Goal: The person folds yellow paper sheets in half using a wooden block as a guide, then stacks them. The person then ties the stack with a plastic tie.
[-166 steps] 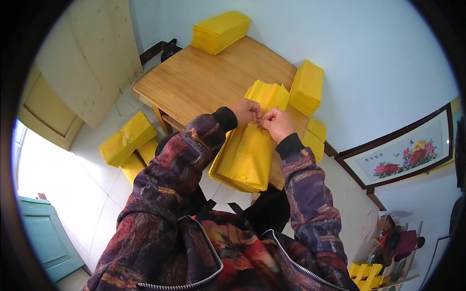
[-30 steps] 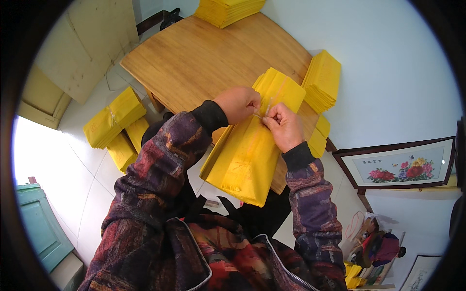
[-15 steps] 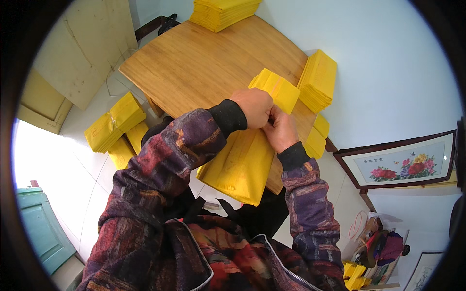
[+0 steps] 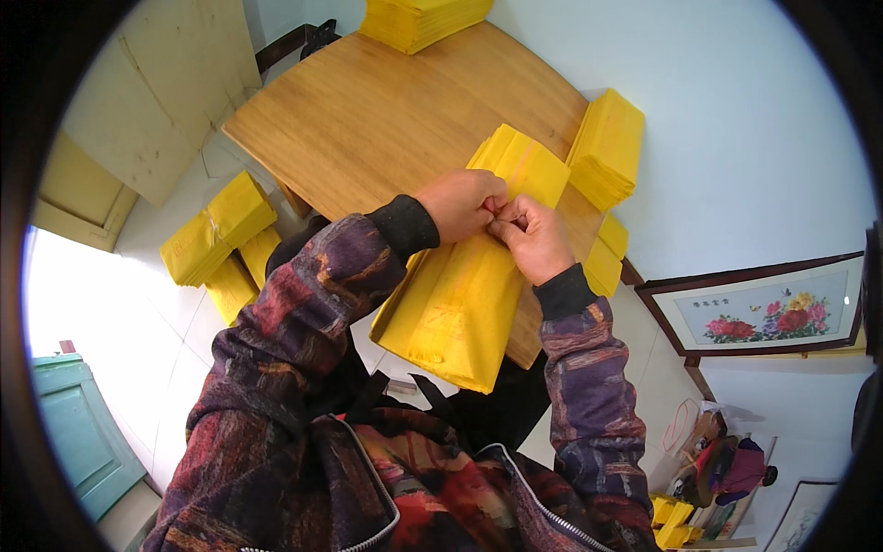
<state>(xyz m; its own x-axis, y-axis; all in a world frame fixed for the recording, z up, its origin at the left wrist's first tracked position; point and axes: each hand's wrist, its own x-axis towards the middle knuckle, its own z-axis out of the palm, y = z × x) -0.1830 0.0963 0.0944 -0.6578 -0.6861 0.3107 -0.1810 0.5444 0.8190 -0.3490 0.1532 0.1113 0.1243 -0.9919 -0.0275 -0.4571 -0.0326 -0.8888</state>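
Note:
A thick bundle of folded yellow paper (image 4: pixel 460 313) lies slantwise over the near edge of the wooden table, its near end jutting out toward my body. My left hand (image 4: pixel 460 204) and my right hand (image 4: pixel 535 237) meet above the bundle's middle. Both are closed, thumbs and fingertips pinched nearly together. Between them shows what looks like a thin string, mostly hidden by the fingers. Under the hands the bundle appears drawn in a little.
Yellow paper stacks stand at the table's far end (image 4: pixel 418 26) and right edge (image 4: pixel 607 147). Tied bundles (image 4: pixel 216 230) lie on the floor at left. The wooden table (image 4: pixel 386 120) meets a pale wall; a framed flower picture (image 4: pixel 763 308) leans at right.
My left hand has shifted slightly left and turned, and my right hand has risen a little, so the pinched fingertips now show. The bundle stays nearly in place.

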